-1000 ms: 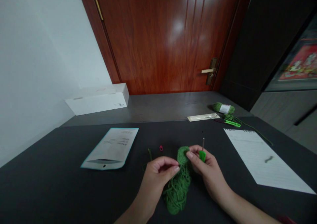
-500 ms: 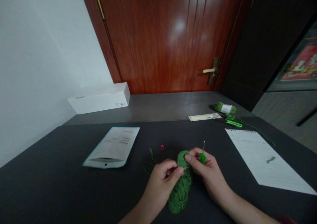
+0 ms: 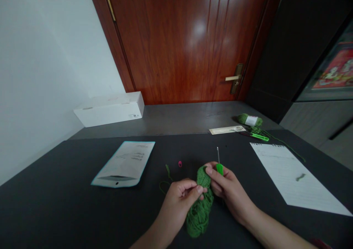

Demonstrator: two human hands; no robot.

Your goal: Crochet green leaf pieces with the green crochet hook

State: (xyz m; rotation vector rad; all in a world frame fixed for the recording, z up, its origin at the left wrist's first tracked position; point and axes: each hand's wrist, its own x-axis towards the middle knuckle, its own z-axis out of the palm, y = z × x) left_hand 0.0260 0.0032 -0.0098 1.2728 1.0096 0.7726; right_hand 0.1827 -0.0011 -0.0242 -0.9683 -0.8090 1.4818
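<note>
A small crocheted piece (image 3: 203,176) of green yarn is held up between my two hands. My left hand (image 3: 185,194) is closed in a pinch at its lower edge. My right hand (image 3: 227,183) grips a crochet hook (image 3: 219,167) by its green handle, the metal shaft pointing up and away from the stitches. The right thumb and fingertips also pinch the upper right side of the piece. Just below, a loose skein of green yarn (image 3: 198,219) lies on the dark table, partly covered by my left hand. A loose yarn tail (image 3: 168,172) curls left of the hands.
Beyond my hands lies a pink stitch marker (image 3: 180,163). A white pouch (image 3: 125,162) and a white box (image 3: 110,111) are on the left. To the right are a sheet of paper (image 3: 292,175), a banded yarn ball (image 3: 249,120), a green tool (image 3: 260,136) and a narrow pale packet (image 3: 224,130).
The crochet hook has shifted left and slightly up with my right hand, which has turned a little. My left hand keeps its pinch at nearly the same spot.
</note>
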